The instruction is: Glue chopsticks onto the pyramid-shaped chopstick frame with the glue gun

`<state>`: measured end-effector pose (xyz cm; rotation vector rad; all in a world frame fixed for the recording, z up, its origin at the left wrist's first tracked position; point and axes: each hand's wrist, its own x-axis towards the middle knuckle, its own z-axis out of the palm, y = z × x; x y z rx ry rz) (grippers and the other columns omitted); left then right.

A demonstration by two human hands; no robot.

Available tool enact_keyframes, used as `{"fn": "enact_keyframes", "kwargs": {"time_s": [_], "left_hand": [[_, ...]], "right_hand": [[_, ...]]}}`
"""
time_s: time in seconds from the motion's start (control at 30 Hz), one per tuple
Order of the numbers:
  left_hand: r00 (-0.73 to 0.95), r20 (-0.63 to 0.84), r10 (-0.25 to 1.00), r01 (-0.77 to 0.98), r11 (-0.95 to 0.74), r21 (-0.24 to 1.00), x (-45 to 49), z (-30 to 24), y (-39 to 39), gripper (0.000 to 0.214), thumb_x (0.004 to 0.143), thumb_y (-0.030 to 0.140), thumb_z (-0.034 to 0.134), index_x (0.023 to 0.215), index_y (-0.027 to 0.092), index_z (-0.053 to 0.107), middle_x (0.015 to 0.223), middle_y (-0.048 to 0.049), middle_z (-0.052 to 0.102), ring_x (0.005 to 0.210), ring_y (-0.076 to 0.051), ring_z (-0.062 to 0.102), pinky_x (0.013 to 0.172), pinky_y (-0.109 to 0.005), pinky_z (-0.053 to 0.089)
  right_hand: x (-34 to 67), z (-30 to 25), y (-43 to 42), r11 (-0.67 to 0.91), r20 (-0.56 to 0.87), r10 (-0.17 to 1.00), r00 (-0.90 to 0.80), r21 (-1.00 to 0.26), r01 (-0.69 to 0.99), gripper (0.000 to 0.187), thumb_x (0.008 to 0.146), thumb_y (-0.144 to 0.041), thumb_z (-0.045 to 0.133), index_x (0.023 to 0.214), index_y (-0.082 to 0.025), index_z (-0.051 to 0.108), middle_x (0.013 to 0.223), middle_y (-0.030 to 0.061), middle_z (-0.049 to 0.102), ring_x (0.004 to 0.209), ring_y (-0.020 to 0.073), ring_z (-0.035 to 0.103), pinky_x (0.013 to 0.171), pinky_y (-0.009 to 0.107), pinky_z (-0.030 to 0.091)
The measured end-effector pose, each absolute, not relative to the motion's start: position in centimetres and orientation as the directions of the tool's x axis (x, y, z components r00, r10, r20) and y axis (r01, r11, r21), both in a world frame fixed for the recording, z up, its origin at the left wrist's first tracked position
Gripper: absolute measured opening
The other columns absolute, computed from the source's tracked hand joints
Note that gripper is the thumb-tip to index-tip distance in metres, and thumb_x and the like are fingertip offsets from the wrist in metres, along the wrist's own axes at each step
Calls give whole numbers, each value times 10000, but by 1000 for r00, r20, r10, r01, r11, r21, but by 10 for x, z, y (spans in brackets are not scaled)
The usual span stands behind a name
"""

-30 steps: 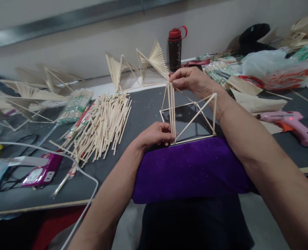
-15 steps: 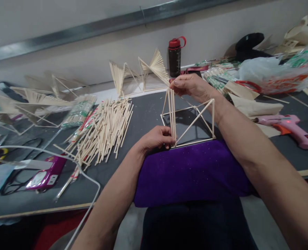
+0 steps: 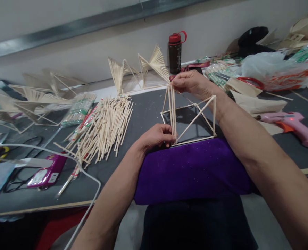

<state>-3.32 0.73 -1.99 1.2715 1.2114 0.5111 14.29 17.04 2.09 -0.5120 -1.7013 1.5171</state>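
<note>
Loose sticks (image 3: 104, 128) lie at left. The left hand (image 3: 160, 135) pinches the foot of upright sticks (image 3: 173, 111) on a stick frame (image 3: 192, 123) standing on the bench (image 3: 146, 107); the right hand (image 3: 186, 82) is closed at their top. The step looks like setting a stick in place, the next move calling for steadiness at both ends. The bottle's (image 3: 175, 57) pale markings and the bag's (image 3: 258, 64) orange print are unreadable.

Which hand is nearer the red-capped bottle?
Right. The right hand is in front of the bottle, at the top of the stick frame; the left hand is farther off, at the frame's near base.
</note>
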Motion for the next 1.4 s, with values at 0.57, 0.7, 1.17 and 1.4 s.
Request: {"fn": "enact_keyframes", "kwargs": {"time_s": [0.57,0.7,1.17,1.4], "left_hand": [[378,-310,872,257,223,940,-32,-26,8,119,708,217,706,759,151,621,664,11,634,512,-71,565,406,-183,268],[363,-290,886,270,198,942,-30,-27,10,113,694,213,710,719,150,620,615,8,620,486,-71,552,410,-185,263],[335,-162,928,256,75,964,-27,-32,14,110,688,212,695,664,147,611,474,7,569,412,-74,492,406,-179,250],[300,-104,948,247,28,969,-23,-34,14,70,681,155,669,629,142,624,495,-10,594,473,-99,561,413,-175,289]], "right_hand": [[203,68,156,452,486,871,-73,-851,-267,476,843,-567,689,567,-235,489,486,-23,367,436,112,325,414,286,221],[224,70,100,471,508,854,-111,-846,-252,390,846,-461,705,558,-251,547,524,-11,373,455,131,350,427,304,236],[224,-39,-37,430,288,888,-358,-796,426,227,871,-397,620,695,-254,626,621,-5,612,563,190,574,580,326,450],[213,-48,-37,627,422,779,-464,-510,589,158,887,-368,584,795,-263,657,754,31,656,688,223,615,676,356,480]]}}
